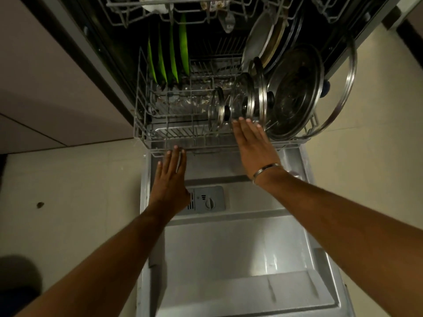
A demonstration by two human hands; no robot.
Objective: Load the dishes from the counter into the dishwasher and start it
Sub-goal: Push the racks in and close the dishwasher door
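The dishwasher stands open with its door [240, 259] folded down flat below me. Its lower rack [146, 131] is partly slid out over the door. The rack holds several green plates [174, 53] at the back left, several glass lids [242, 99] with steel rims in the middle, and a dark round pan [295, 92] at the right. My left hand [170, 177] has straight fingers, with the tips at the rack's front rail. My right hand [254, 143], fingers straight and a metal bangle on the wrist, lies flat against the rack front below the lids.
The upper rack [183, 10] with a white bowl and other dishes hangs at the top of the view. A detergent dispenser [207, 199] sits in the door panel. A large lid rim [343, 92] sticks out at the rack's right. Cabinet fronts lie left, tiled floor on both sides.
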